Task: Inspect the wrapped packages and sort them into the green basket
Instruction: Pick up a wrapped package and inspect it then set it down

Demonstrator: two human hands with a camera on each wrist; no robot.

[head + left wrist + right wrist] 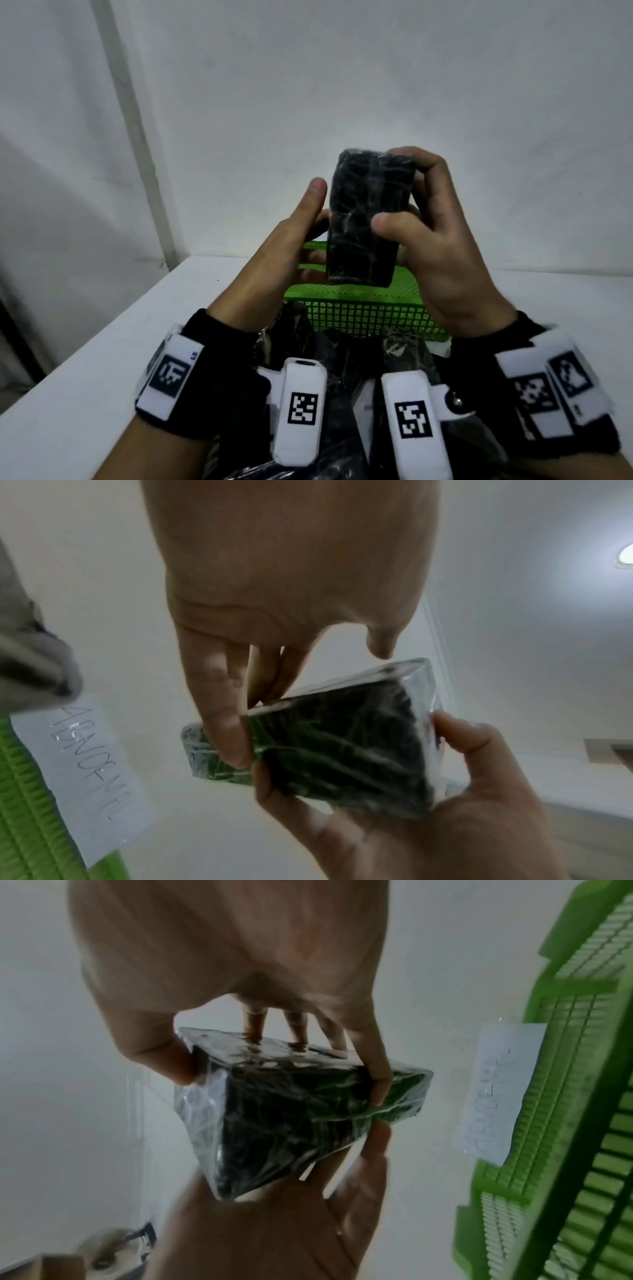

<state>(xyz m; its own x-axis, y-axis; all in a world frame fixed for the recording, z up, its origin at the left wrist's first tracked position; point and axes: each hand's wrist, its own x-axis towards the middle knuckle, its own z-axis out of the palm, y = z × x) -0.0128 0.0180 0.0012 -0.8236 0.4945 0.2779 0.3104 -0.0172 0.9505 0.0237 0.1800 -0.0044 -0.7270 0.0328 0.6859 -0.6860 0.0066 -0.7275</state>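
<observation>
A black package in clear wrap stands upright in the air above the green mesh basket. My right hand grips it, thumb on the near face and fingers curled over the top and far side. In the right wrist view the package is pinched the same way. My left hand lies against its left and back with straight fingers, thumb raised beside the edge. The left wrist view shows those straight fingers touching the package.
A white paper label reading ABNORMAL is stuck on the basket's side. Several more dark wrapped packages lie piled on the white table in front of the basket. A white wall stands close behind.
</observation>
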